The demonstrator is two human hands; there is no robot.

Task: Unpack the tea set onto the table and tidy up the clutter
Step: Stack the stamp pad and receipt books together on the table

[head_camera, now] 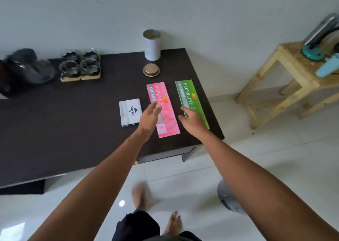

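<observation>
Glasses [79,66] on coasters and a dark teapot [27,70] sit far left of both hands. Left hand [149,118], fingers spread, over the pink booklet [165,112]; right hand [192,120], also spread, over the green booklet [190,97], on the counter [73,121].

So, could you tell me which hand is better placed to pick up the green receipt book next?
The right hand. It already hovers, open, over the near end of the green receipt book by the table's right edge. The left hand is over the pink receipt book and would have to cross over.
</observation>
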